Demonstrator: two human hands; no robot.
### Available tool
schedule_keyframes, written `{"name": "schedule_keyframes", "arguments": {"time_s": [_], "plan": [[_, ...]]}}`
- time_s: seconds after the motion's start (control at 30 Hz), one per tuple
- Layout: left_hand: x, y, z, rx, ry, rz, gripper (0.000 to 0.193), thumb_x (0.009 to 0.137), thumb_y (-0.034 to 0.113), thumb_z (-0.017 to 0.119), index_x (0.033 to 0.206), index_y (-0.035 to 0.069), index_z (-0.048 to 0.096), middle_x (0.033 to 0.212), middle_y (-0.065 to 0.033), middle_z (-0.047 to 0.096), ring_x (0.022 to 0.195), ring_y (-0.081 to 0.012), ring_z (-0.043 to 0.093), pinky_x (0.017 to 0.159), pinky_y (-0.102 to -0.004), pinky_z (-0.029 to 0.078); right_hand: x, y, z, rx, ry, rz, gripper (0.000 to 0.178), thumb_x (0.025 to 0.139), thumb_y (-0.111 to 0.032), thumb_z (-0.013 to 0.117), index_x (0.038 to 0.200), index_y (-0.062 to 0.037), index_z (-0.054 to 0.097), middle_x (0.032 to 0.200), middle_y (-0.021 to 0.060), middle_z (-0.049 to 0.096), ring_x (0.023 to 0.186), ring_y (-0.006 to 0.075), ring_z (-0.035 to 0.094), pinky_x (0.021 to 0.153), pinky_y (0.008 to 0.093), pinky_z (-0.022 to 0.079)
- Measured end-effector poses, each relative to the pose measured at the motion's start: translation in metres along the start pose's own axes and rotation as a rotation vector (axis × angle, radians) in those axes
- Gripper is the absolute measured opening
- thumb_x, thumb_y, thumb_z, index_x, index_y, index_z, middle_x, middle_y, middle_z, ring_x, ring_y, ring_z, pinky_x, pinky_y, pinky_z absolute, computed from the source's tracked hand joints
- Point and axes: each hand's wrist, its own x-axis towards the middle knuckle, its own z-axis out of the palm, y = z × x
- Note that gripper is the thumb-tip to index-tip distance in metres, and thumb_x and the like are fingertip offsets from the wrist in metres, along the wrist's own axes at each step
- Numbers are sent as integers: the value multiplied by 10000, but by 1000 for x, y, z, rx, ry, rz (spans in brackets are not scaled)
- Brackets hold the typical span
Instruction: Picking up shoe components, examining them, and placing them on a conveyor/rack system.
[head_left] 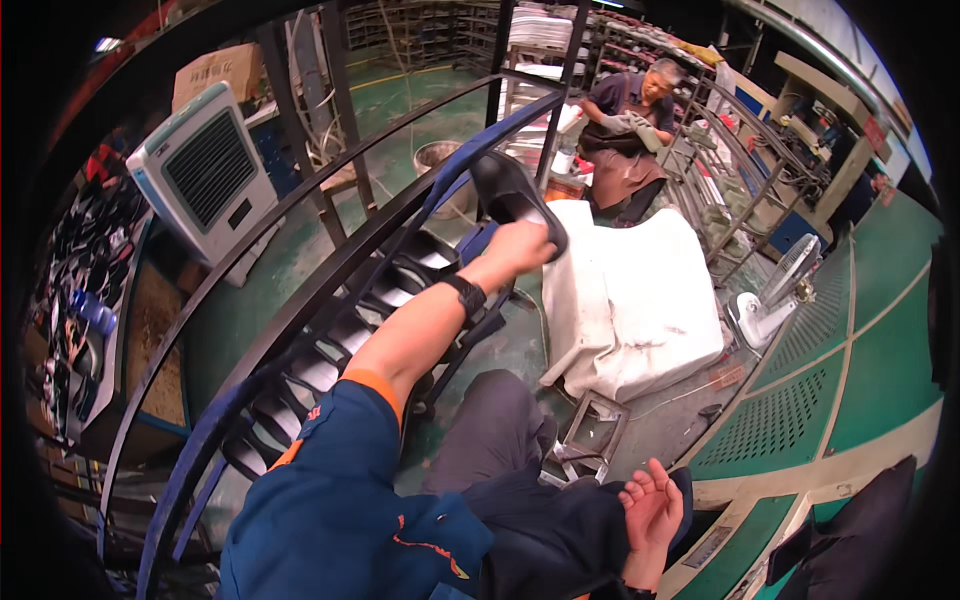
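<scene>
My left hand (518, 250) reaches forward with a dark watch on its wrist, the fingers closed on the rear part of a black shoe (497, 185). That shoe is held up at the end of a dark metal rack (325, 245) with blue padding along its rails. Beneath my forearm, several black shoes (312, 368) with pale insides stand in a row on the rack. Low at the right, my right hand (650, 505) rests near my thigh, palm turned up and fingers loosely bent apart, holding nothing.
A white cloth-covered block (650, 300) stands ahead, with a small metal stool frame (593, 430) before it. Beyond sits a co-worker (630, 130) in gloves and a brown apron. An air cooler (205, 170) is at left; a fan (775, 295) and green perforated panels (785, 420) are at right.
</scene>
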Motion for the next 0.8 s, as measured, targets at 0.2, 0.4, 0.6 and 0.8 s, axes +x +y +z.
{"name": "schedule_keyframes", "arguments": {"time_s": [0.2,0.4,0.6,0.8], "plan": [[20,-100,29,228,-77,-397,595,864,465,616,1347,128,533,1269,-146,623,1235,-324,546,1069,-650,284,-11,0,-8,0,138,-17,438,972,-275,475,1293,12,555,1047,203,683,891,313,681,772,440,579],[-10,-97,44,395,-265,-408,795,838,372,636,1543,236,292,1582,-66,329,1431,-295,348,1149,-657,177,-5,2,-16,-15,186,37,426,975,-273,476,1276,17,559,1031,195,684,885,308,682,775,441,578],[-49,-66,0,267,-293,-239,629,854,422,608,1433,212,480,1456,-86,497,1390,-257,414,1157,-620,198,9,11,-6,-61,164,94,419,981,-262,472,1273,30,544,1022,194,681,883,307,682,780,428,578],[-75,-107,13,329,-221,-264,397,807,258,636,1189,149,649,1177,-82,625,1248,-260,521,1075,-614,334,18,13,5,-103,97,160,399,986,-238,478,1267,37,543,1018,194,680,879,302,686,779,412,581]]}}
